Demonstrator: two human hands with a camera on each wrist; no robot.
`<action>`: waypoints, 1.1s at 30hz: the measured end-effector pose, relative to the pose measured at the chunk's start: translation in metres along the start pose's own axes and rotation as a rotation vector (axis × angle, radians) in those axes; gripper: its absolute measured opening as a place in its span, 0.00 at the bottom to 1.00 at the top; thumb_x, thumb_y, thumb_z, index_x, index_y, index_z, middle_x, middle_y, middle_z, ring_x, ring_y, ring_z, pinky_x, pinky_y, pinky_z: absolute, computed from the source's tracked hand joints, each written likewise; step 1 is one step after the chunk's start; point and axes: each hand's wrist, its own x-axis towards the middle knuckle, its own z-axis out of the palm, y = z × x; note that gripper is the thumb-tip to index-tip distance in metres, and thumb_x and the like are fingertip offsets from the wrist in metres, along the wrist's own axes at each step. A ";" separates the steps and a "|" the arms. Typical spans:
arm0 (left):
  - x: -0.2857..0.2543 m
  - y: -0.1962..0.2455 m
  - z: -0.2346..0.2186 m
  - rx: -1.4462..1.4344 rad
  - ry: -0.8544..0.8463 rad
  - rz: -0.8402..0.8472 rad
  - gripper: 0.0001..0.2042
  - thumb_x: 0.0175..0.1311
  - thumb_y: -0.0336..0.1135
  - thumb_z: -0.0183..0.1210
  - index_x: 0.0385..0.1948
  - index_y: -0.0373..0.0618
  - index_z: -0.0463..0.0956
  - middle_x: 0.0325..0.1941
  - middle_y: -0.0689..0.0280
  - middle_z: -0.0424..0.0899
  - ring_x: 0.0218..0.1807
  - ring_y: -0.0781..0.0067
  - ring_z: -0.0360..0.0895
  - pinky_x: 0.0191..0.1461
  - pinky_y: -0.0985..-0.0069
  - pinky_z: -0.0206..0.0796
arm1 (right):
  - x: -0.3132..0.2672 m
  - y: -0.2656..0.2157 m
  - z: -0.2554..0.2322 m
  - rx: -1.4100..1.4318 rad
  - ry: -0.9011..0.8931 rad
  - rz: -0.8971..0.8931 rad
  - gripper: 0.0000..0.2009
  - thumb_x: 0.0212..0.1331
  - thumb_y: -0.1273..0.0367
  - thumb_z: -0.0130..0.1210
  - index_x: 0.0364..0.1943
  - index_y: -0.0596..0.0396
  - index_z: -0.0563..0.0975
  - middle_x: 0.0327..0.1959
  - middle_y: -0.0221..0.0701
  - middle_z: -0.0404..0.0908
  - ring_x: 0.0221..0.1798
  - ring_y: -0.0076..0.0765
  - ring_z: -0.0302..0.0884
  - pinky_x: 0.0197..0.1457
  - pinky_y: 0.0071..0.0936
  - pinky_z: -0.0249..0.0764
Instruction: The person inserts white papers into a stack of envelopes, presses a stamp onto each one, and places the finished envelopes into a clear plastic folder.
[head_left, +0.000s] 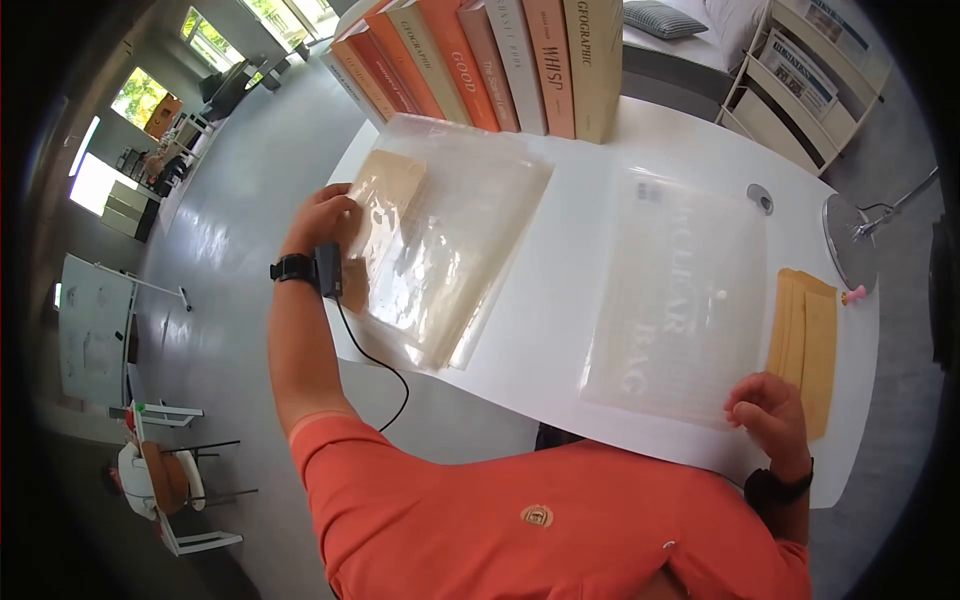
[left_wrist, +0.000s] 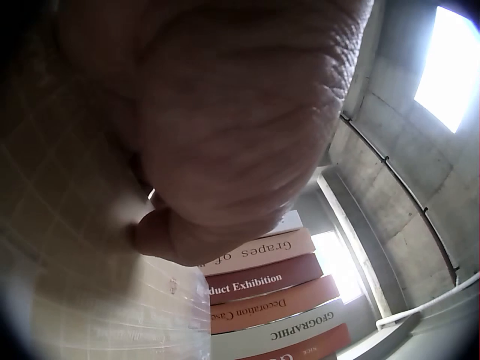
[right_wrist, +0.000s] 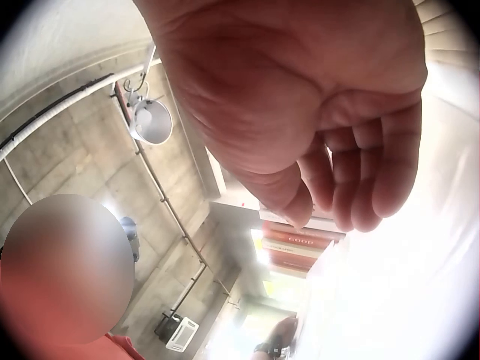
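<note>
My left hand (head_left: 322, 220) is at the left edge of a stack of clear plastic bags (head_left: 455, 250), beside tan paper (head_left: 395, 185) showing at that edge. Close up in the left wrist view, the thumb (left_wrist: 161, 236) reaches to a tan, grid-marked surface; the other fingers are mostly hidden, so I cannot tell whether they grip it. Another clear bag (head_left: 690, 290) with pale lettering lies flat on the right. Over its near right corner, my right hand (head_left: 770, 410) hangs with loosely bent fingers (right_wrist: 394, 165), nothing visible between them. Tan paper envelopes (head_left: 805, 340) lie just beyond that hand.
A row of upright books (head_left: 490, 70) lines the back of the white table (head_left: 560, 250). Toward the right edge are a round lamp base (head_left: 850, 240), a grey oval piece (head_left: 760, 198) and a pink pushpin (head_left: 853, 295). A black cable (head_left: 375, 355) runs from the left wrist.
</note>
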 end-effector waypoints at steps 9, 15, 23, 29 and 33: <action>0.001 -0.008 0.002 0.195 0.033 0.005 0.25 0.61 0.36 0.59 0.61 0.38 0.76 0.54 0.58 0.84 0.52 0.69 0.82 0.58 0.74 0.72 | 0.004 0.004 0.000 -0.007 -0.006 0.006 0.06 0.59 0.78 0.61 0.40 0.61 0.79 0.35 0.32 0.83 0.35 0.22 0.80 0.41 0.20 0.77; 0.011 -0.028 -0.006 0.409 0.039 0.085 0.22 0.63 0.35 0.59 0.59 0.39 0.78 0.51 0.61 0.85 0.54 0.69 0.81 0.58 0.72 0.72 | 0.007 0.001 0.002 -0.039 -0.026 0.016 0.07 0.59 0.77 0.61 0.41 0.60 0.79 0.35 0.30 0.83 0.36 0.21 0.79 0.42 0.20 0.76; -0.035 -0.007 0.033 0.702 0.106 0.730 0.18 0.61 0.22 0.50 0.53 0.41 0.78 0.57 0.51 0.80 0.57 0.47 0.78 0.61 0.63 0.71 | 0.000 -0.003 -0.001 -0.242 -0.051 -0.083 0.06 0.62 0.72 0.61 0.39 0.59 0.80 0.33 0.28 0.84 0.36 0.21 0.79 0.42 0.22 0.75; -0.036 -0.006 0.035 0.735 -0.007 0.704 0.16 0.61 0.17 0.51 0.50 0.34 0.77 0.55 0.51 0.80 0.59 0.51 0.77 0.65 0.67 0.67 | -0.018 -0.018 -0.013 -0.302 0.044 -0.228 0.07 0.65 0.70 0.62 0.41 0.58 0.81 0.34 0.25 0.83 0.37 0.20 0.79 0.42 0.23 0.75; -0.086 0.048 0.076 0.635 -0.055 0.756 0.14 0.64 0.17 0.49 0.51 0.32 0.76 0.54 0.53 0.80 0.59 0.56 0.78 0.65 0.68 0.67 | -0.041 -0.025 -0.052 -0.407 0.504 -0.348 0.06 0.65 0.73 0.58 0.43 0.60 0.80 0.37 0.24 0.81 0.42 0.16 0.75 0.46 0.20 0.73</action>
